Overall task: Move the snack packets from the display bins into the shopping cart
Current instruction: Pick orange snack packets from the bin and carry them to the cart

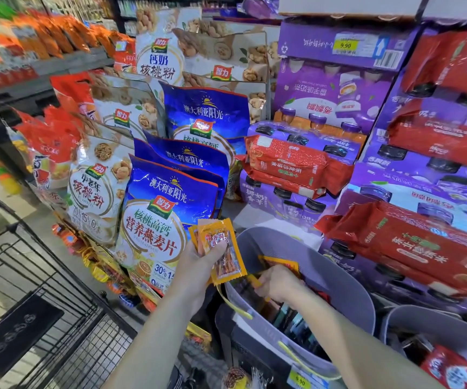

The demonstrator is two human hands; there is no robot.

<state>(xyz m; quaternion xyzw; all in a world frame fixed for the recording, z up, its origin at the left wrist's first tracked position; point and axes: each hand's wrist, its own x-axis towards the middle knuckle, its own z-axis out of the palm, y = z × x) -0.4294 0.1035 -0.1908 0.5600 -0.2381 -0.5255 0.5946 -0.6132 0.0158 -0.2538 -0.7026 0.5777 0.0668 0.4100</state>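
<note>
Packets (224, 248) (orange) sit gripped in the left hand (196, 259) over the grey bin (339, 265), right hand (277, 282) pinching another packet (258, 277) inside, cart (16, 335) near left.

left hand (203, 258) just left of grey bin (339, 276), thumb pinching snack packets (226, 254); right hand (278, 282) inside the bin, fingers curled on orange packet (255, 278)

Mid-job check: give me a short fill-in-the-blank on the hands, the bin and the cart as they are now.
The left hand holds snack packets coloured ____.
The right hand reaches into the grey bin, near a yellow price tag reading ____.
The shopping cart stands on the person's ____ side.
Missing words: orange; 9.90; left.
</note>
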